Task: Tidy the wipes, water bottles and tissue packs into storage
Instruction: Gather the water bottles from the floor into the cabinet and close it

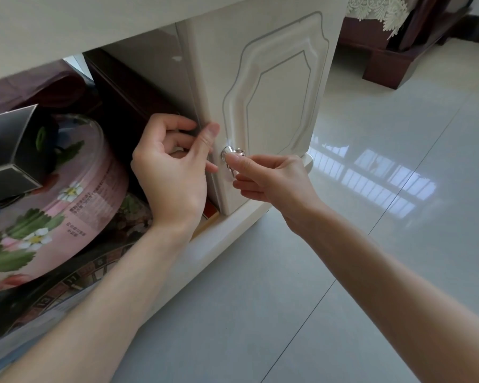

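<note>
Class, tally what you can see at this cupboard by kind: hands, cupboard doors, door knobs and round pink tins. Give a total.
Hands: 2 (left hand, right hand)
Cupboard doors: 1
Door knobs: 1
Round pink tins: 1
Total: 5

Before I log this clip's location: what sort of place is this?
Probably a home living space: a cream cabinet door with a silver knob, glossy pale floor tiles, and a lace-draped dark wooden furniture piece.
</note>
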